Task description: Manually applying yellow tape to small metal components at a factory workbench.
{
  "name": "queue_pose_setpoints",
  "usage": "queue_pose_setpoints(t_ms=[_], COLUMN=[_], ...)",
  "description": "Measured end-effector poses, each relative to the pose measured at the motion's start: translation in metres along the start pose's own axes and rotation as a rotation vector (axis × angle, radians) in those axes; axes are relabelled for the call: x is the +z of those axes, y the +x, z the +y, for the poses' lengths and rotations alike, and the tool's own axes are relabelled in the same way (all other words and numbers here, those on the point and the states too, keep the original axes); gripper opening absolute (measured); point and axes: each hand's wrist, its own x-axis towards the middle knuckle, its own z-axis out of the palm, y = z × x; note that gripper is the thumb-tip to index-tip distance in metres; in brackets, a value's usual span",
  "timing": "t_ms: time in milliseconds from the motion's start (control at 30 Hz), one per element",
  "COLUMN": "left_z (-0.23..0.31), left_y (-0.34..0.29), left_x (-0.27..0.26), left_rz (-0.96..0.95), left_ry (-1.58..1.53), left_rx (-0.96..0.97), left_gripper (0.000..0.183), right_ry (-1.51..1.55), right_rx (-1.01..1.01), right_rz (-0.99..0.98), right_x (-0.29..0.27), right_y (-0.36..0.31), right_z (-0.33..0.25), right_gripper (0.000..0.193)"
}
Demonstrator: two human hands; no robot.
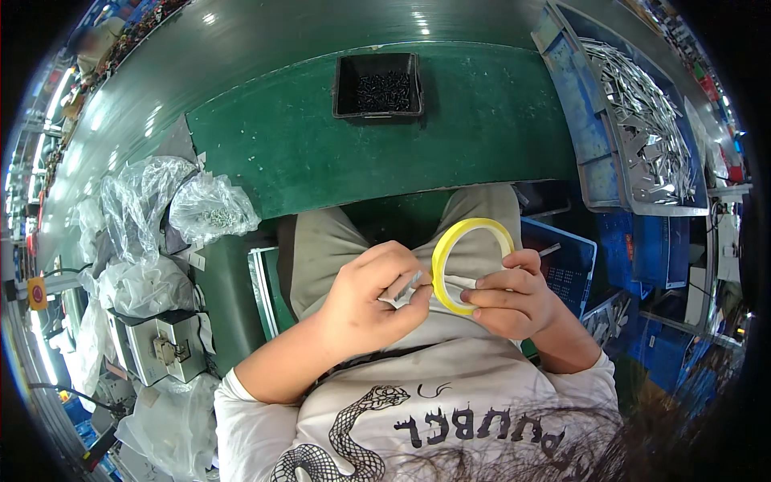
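Above my lap, my right hand [514, 299] grips a roll of yellow tape [440, 265], its fingers and thumb closed on the right side of the ring. The roll stands tilted, and its pale core shows. My left hand [376, 299] is closed around a small flat silvery piece [404, 289], most of which the fingers hide. The fingertips of that hand meet the left edge of the tape roll; whether they pinch a tape end, I cannot tell.
On the green table [482, 120] stands a black bin [377, 112] of small dark parts. A blue crate [590, 120] at the right holds many thin metal strips [642, 120]. Plastic bags [213, 205], one with small screws, and a metal box [165, 349] lie left.
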Motion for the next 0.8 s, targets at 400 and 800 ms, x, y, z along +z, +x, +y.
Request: queue_pose_setpoints(t_ms=[400, 800], left_z=[-0.0043, -0.0029], left_y=[-0.0015, -0.0005], left_x=[-0.0016, -0.0021], left_rz=[-0.06, -0.075], left_ry=[0.025, 0.063], left_rx=[0.028, 0.054], left_gripper=[0.022, 0.022], right_ry=[0.002, -0.021], right_rx=[0.002, -0.03], right_rz=[-0.022, -0.01], right_x=[-0.0004, 0.0009], right_y=[-0.0026, -0.0024], right_z=[-0.0001, 0.0017], right_gripper=[0.033, 0.022])
